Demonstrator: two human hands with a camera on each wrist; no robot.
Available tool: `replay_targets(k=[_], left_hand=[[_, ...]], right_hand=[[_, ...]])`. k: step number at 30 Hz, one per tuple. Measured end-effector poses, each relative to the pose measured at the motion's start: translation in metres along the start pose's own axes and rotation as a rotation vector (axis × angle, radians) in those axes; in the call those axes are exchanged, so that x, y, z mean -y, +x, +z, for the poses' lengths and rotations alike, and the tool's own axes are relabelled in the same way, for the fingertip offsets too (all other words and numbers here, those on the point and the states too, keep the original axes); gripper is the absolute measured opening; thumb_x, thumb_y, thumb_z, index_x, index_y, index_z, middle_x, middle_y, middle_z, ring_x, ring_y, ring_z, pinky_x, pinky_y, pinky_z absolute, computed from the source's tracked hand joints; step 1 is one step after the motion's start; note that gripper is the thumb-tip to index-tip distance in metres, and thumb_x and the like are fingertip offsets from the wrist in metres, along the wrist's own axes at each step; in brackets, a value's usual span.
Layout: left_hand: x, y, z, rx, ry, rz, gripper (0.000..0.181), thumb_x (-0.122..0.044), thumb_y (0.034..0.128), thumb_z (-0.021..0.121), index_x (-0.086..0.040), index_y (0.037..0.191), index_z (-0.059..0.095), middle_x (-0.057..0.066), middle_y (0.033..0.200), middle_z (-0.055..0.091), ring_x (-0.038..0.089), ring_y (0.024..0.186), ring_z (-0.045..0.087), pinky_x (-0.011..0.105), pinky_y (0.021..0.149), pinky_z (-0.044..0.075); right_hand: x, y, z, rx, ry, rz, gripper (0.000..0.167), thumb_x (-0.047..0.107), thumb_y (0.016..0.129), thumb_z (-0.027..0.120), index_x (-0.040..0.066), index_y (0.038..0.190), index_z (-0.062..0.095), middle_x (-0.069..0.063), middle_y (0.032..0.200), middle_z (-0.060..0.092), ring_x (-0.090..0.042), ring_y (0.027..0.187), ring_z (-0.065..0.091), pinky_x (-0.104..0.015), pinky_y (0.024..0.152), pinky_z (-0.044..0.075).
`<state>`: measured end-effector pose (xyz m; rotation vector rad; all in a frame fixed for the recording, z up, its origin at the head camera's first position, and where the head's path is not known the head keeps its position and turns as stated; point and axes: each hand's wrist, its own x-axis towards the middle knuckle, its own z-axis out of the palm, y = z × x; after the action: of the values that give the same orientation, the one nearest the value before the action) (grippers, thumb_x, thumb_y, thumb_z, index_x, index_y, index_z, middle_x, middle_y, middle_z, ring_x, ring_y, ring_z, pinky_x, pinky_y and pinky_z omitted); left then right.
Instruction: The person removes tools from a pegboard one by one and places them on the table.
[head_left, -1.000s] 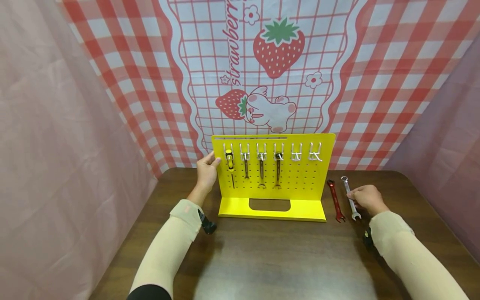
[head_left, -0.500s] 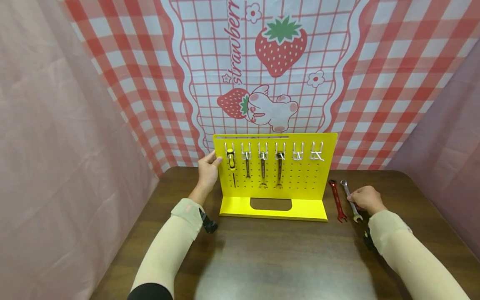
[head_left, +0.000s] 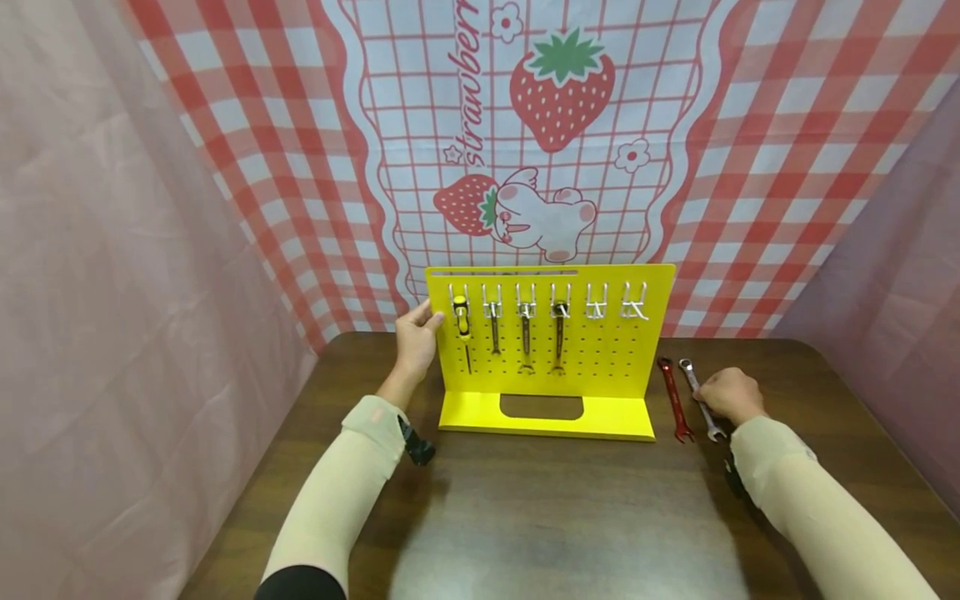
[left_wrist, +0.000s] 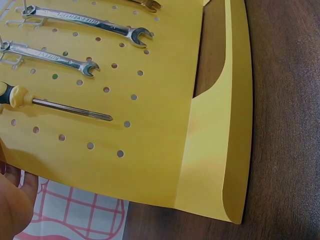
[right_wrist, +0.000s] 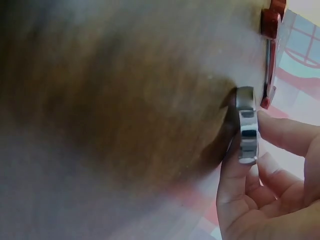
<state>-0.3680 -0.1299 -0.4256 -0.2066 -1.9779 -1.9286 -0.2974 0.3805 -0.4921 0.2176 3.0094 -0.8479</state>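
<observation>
Pinching one silver wrench (right_wrist: pixel 248 125), the right hand (head_left: pixel 730 394) flanks one red wrench (head_left: pixel 675 400).

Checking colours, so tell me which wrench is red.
The red wrench on the table, between the yellow pegboard and the silver wrench beside it; the hanging wrenches aren't red.

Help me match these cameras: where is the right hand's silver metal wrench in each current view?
Head: silver metal wrench right of centre, in the right hand.
Left wrist: not in it; the silver wrenches there hang on the yellow pegboard.
Right wrist: right of centre, seen end-on.
Landmark in all three: brown wooden table.
</observation>
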Motion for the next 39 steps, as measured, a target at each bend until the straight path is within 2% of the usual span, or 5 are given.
replay_targets(k=[12,21,26,32,39], left_hand=[[0.0,-0.002,0.001,0.007,0.006,-0.01,0.037,-0.005,0.1,0.062,-0.004,0.137,0.061,0.02,0.119,0.069,0.031,0.106,0.067,0.038,0.09,0.056],[0.001,-0.001,0.0,0.012,0.002,-0.006,0.036,-0.005,0.1006,0.061,-0.005,0.137,0.061,0.02,0.121,0.069,0.031,0.107,0.067,0.038,0.091,0.056],[0.001,-0.002,-0.001,-0.002,0.011,0.004,0.036,-0.004,0.1003,0.061,-0.002,0.137,0.061,0.022,0.118,0.069,0.03,0.105,0.068,0.036,0.09,0.056],[0.002,-0.001,-0.001,-0.01,0.007,0.009,0.037,-0.002,0.0997,0.062,0.0,0.136,0.06,0.023,0.118,0.069,0.028,0.106,0.067,0.035,0.091,0.055],[0.002,0.0,0.0,-0.006,0.003,0.006,0.037,-0.003,0.0998,0.062,0.0,0.136,0.06,0.022,0.119,0.069,0.028,0.107,0.066,0.037,0.093,0.055]], right_hand=[[0.001,-0.003,0.001,0.007,-0.049,0.026,0.019,0.019,0.08,0.064,0.003,0.077,0.073,-0.014,0.074,0.065,-0.037,0.073,0.057,-0.044,0.059,0.047],[0.014,-0.014,-0.004,-0.019,-0.047,0.061,0.034,0.032,0.092,0.057,0.001,0.088,0.07,-0.025,0.088,0.065,-0.04,0.073,0.059,-0.045,0.053,0.046],[0.034,-0.02,0.005,-0.193,0.016,-0.057,0.037,0.027,0.096,0.057,-0.003,0.115,0.065,-0.027,0.104,0.067,-0.04,0.079,0.062,-0.045,0.056,0.048],[0.074,-0.03,0.018,-0.415,0.242,-0.247,0.019,0.014,0.098,0.056,0.0,0.105,0.068,-0.014,0.09,0.067,-0.025,0.075,0.057,-0.027,0.06,0.047],[0.123,-0.039,0.025,-0.409,0.358,-0.442,0.016,0.008,0.097,0.063,-0.001,0.109,0.071,-0.012,0.093,0.07,-0.015,0.079,0.06,-0.01,0.065,0.044]])
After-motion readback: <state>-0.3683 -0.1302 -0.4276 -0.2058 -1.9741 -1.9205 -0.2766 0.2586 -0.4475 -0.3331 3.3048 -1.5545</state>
